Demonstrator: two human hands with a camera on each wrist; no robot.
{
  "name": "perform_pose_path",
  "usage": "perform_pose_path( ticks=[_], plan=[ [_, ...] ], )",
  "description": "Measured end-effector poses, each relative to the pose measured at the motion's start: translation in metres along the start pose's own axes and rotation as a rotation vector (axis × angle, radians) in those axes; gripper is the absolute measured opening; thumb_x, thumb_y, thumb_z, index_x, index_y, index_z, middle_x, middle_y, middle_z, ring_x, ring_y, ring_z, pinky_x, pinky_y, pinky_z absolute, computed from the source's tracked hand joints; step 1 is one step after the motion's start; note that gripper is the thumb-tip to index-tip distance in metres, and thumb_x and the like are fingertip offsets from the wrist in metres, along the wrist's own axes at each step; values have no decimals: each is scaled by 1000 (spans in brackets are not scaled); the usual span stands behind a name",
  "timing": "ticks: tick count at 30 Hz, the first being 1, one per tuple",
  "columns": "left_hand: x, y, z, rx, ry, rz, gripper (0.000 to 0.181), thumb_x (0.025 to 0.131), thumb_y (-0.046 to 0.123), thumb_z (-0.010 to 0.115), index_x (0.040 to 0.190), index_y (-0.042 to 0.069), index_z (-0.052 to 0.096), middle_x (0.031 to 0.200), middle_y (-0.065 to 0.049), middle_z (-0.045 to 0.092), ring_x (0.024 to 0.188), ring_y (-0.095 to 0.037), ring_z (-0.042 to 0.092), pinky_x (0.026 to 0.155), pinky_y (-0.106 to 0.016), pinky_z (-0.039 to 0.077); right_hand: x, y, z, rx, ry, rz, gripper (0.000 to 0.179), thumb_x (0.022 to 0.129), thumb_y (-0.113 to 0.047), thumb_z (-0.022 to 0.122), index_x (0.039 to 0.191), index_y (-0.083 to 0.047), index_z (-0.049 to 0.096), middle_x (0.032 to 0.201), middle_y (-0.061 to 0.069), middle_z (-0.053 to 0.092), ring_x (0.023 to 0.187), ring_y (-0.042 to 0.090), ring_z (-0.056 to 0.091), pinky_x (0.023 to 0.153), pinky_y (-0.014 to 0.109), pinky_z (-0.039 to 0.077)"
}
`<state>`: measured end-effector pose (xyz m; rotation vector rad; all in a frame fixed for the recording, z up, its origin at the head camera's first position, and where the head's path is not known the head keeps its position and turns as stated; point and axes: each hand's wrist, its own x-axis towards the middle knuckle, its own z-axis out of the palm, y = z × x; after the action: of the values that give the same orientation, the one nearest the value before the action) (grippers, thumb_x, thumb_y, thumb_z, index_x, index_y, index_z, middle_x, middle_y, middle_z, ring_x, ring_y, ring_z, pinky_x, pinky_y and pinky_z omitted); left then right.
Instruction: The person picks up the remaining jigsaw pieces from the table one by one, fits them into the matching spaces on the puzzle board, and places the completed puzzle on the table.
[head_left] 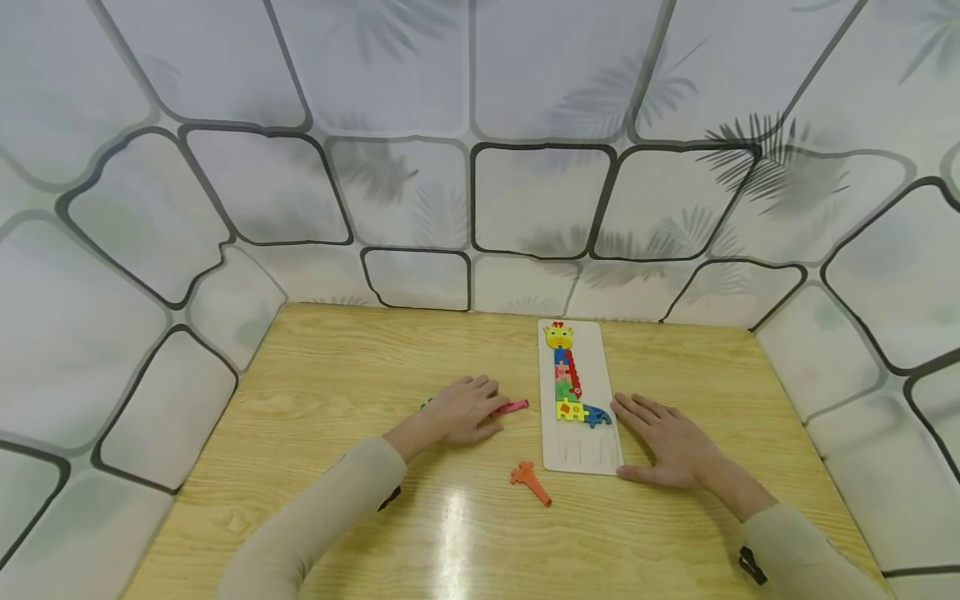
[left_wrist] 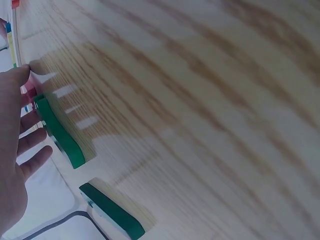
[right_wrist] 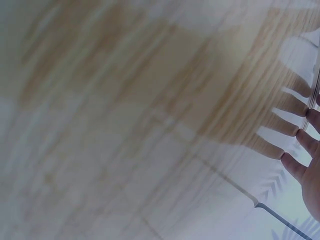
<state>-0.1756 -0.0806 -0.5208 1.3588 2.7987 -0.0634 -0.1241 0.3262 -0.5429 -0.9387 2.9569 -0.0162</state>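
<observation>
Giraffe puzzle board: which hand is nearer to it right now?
Right. The right hand is at the right edge of the puzzle board; the left hand is apart from it, on its left, at the pink piece.

The left hand holds a pink piece near two green pieces.

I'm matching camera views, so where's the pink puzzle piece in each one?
Head: pink puzzle piece slightly right of and below centre, partly under the left hand.
Left wrist: pink puzzle piece at far left, beside that hand.
Right wrist: not in it.
Shared landmark: wood-grain table.
</observation>
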Motion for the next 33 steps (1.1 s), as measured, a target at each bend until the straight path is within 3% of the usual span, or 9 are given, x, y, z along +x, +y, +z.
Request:
perform_pose_path(
  ticks=[6,19,33],
  plan=[
    [2,0,0,20,22,21,36,109,46,54,132,21,66,118,2,65,99,-14,55,91,-32,54,0,0,1,0,-7,11,106,88,-83,58,165,-14,37,171,9,38,154,40,42,114,64,45],
    [2,-4,3,77,59,46,29,109,38,57,131,24,70,117,2,67,104,-14,62,93,-31,58,0,0,1,15,-5,10,105,88,-81,60,165,-13,37,171,10,38,154,41,41,114,65,45],
    [-2,-6,3,55,113,70,21,107,31,62,123,23,72,113,2,67,101,-15,63,87,-32,56,0,0,1,6,-12,11,105,88,-81,60,165,-13,36,172,9,37,155,40,40,116,64,44]
  ],
)
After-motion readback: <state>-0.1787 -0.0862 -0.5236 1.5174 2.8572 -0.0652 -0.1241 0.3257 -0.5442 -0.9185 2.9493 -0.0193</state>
